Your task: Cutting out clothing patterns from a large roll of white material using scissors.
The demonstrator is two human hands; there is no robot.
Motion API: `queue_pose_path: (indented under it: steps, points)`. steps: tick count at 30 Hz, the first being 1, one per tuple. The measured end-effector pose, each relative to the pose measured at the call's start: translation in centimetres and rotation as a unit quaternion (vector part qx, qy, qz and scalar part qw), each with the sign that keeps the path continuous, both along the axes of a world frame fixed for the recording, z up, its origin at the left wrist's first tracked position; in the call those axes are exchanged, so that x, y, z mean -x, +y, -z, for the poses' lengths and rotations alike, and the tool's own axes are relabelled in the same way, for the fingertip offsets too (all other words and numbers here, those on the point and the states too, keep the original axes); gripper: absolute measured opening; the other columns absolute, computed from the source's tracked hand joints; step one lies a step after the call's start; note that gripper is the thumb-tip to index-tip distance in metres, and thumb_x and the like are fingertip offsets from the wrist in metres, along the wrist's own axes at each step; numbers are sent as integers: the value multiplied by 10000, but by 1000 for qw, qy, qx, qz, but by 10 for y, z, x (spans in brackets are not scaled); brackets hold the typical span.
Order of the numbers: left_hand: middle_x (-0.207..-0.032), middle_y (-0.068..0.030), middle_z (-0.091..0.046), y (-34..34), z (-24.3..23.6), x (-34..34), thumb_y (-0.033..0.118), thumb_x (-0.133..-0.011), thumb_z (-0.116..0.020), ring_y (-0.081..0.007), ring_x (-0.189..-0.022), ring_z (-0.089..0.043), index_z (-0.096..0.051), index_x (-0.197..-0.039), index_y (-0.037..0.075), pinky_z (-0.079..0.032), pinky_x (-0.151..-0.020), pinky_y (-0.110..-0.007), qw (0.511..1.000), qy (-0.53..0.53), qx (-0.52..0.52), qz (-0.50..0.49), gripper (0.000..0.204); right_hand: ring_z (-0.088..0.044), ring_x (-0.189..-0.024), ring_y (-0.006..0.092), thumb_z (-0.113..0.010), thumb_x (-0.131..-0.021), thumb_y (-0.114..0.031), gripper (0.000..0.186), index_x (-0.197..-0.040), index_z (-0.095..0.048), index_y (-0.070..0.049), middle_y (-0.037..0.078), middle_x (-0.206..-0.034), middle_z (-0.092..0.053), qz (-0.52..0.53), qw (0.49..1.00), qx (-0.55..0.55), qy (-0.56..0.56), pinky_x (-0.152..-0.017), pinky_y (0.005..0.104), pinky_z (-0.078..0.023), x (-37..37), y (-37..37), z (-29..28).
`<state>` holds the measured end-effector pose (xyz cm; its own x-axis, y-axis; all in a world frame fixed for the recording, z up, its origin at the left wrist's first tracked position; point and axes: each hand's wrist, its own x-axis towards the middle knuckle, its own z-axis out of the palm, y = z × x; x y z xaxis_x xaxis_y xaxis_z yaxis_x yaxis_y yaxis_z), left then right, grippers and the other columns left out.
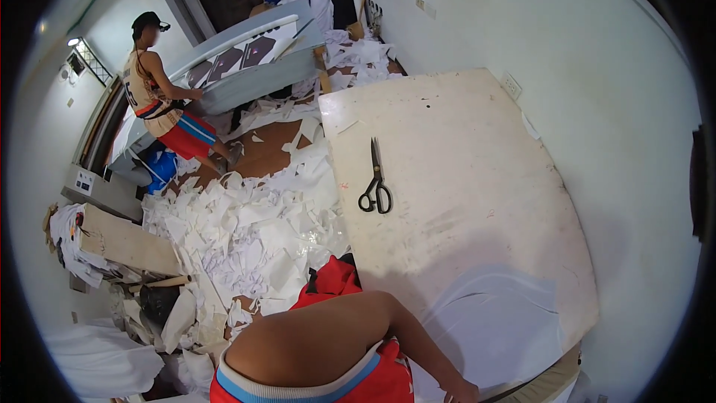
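Note:
My left arm bends across the lower middle from a red sleeveless top. My left hand point(461, 391) is at the bottom edge of the view, by the near edge of a pale work table point(447, 149). Its fingers are mostly cut off, so whether it grips anything is hidden. Beside it a thin, pale bluish-white sheet point(500, 321) with a curved edge lies on the near end of the table. Black-handled scissors point(376, 179) rest toward the table's left side, away from the hand, blades pointing away. My right hand is not in view.
White scraps point(239, 231) cover the floor left of the table. A co-worker point(160, 93) stands at a far table point(261, 78) bearing dark printed panels. Red fabric point(330, 283) shows beyond my arm. A wall point(597, 82) borders the right side; a tan board point(127, 239) leans at left.

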<state>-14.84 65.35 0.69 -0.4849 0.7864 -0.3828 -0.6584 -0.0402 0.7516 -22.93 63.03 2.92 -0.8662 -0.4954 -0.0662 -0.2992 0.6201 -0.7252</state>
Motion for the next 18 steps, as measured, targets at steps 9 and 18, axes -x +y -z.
queue_pose_path:
  steps: [9, 18]
  points:
    - [-1143, -148, -587, 15, 25, -3, 480, -880, -635, -234, -1098, -558, -566, -1264, 120, -440, -930, -444, 999, 23, 30, 17, 531, -350, -1385, 312, -383, -1019, -282, 458, -1453, -446, -148, 157, -1495, -409, 146, 983, -95, 55, -1133, 481, -306, 12, 105, 46]
    - [-1050, -45, -647, -60, 20, -45, 368, -964, -574, -149, -980, -621, -521, -1308, 100, -508, -843, -325, 974, 67, -183, -114, 440, -311, -1416, 321, -356, -1050, -332, 453, -1468, -433, -176, 151, -1510, -389, 395, 783, -480, 27, -1157, 498, -277, -133, 413, 90]
